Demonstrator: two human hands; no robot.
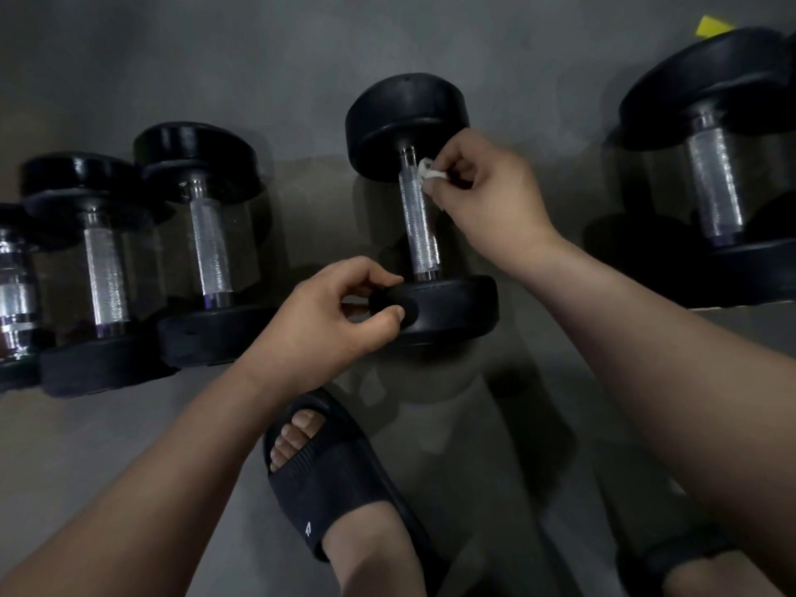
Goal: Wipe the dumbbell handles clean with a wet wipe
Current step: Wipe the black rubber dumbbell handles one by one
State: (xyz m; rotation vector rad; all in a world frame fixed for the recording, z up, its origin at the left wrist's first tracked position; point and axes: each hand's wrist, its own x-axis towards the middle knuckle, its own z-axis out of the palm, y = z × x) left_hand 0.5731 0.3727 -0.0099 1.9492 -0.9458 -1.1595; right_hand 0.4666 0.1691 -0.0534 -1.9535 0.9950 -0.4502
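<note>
A black dumbbell (452,308) lies on the grey floor in the middle of the head view, its knurled silver handle (420,221) running away from me. My right hand (486,196) pinches a small crumpled white wet wipe (428,170) against the far end of that handle, just below the far weight head (405,118). My left hand (327,321) grips the rim of the near weight head, thumb and fingers curled round its left edge.
Three more dumbbells (206,252) lie in a row to the left and a larger one (715,183) to the right. My feet in black slides (340,476) stand on the floor close in front. A yellow scrap (713,27) lies at the top right.
</note>
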